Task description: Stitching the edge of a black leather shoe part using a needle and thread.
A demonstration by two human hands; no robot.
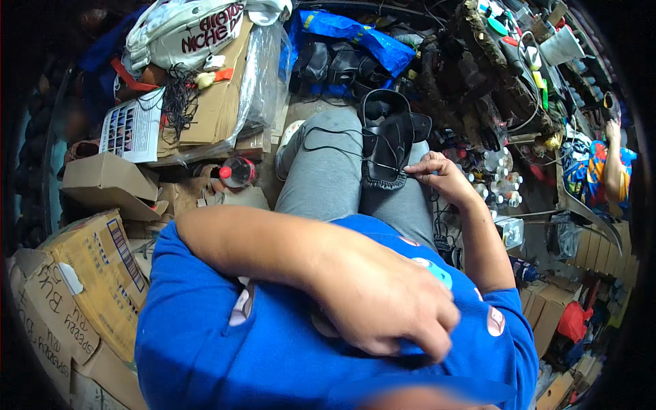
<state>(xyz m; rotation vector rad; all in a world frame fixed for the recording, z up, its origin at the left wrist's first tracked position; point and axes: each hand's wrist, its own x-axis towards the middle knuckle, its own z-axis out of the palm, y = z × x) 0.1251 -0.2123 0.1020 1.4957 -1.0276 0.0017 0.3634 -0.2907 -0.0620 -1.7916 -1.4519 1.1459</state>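
Observation:
A black shoe (pixel 386 147) lies across my grey-trousered thighs, its open strap loop at the far end and a gathered, stitched edge at the near end. Beside that edge, my right hand (pixel 441 176) pinches a thin, needle-like piece at the shoe's inner side. A black cord (pixel 328 130) loops from the shoe over my left thigh. In front of my blue shirt, my left hand (pixel 396 311) is bent inward across the chest with its fingers curled. Whatever those fingers hold, if anything, is hidden beneath them.
To the left are a red-capped bottle (pixel 238 172), an open cardboard box (pixel 106 181) and a yellow carton (pixel 102 263). Black shoe parts (pixel 335 65) lie by a blue bag ahead. Small bottles (pixel 502 178) crowd the right, where another person's arm (pixel 613 160) shows.

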